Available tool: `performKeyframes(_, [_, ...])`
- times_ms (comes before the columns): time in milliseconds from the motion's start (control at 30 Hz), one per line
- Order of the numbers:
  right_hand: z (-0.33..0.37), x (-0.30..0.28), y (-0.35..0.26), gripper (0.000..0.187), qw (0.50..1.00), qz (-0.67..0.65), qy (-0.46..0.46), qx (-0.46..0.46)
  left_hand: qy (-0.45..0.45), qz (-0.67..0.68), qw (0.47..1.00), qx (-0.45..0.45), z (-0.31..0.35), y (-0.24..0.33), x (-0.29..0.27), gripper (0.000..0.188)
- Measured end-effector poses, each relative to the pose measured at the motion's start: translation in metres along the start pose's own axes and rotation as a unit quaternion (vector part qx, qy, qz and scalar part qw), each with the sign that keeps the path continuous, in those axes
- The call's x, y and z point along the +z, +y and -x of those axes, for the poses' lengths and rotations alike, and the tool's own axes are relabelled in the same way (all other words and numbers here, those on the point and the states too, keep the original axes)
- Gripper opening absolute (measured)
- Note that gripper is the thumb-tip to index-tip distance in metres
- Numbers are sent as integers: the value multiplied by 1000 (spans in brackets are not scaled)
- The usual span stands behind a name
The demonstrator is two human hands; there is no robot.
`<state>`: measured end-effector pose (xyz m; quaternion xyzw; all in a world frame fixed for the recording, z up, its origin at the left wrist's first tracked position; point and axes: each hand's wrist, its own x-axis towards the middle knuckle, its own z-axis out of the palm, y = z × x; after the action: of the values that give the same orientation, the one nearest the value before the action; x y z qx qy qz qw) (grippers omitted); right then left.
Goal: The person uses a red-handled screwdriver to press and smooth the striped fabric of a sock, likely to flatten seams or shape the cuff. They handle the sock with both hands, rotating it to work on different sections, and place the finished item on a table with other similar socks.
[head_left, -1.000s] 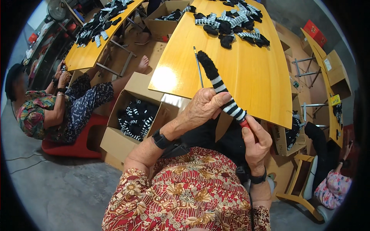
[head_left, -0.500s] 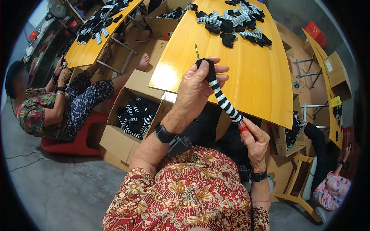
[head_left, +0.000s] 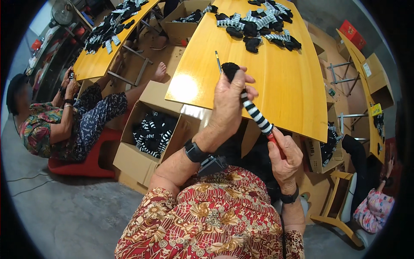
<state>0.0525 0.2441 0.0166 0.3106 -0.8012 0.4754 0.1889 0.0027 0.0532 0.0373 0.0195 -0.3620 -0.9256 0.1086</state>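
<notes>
Stretching taut between both clamped hands' grip, left hand (head_left: 228, 101) and right hand (head_left: 284, 157): black-and-white striped sock (head_left: 254, 113).

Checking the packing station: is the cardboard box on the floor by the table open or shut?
Open: the cardboard box has its flaps spread, with striped socks visible inside.

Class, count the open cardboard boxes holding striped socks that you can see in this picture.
3, perhaps more hidden: box beside the seated person, box at the table's far end, box under the table's right edge.
</notes>
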Motion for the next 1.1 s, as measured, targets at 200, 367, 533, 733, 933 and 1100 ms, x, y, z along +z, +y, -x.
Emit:
performKeyframes(200, [16,1,7,37,1000,12,-10,-1,-24,239,968,-74,-15,-2,-32,27])
performKeyframes(367, [24,10,13,33,997,-51,4,61,-36,297,952,-65,-17,-7,-19,24])
performKeyframes(533, [18,8,15,35,1000,-15,-6,16,-54,92,994,-13,-18,-1,-24,23])
performKeyframes(733, [24,8,16,37,1000,1,-21,0,-6,233,972,-28,-20,-3,-28,19])
performKeyframes(933, [33,1,14,36,999,7,-18,31,-13,299,954,-33,-21,1,-27,20])
performKeyframes(1100, [30,6,14,35,999,30,17,3,-40,133,990,15,-20,-5,-11,23])
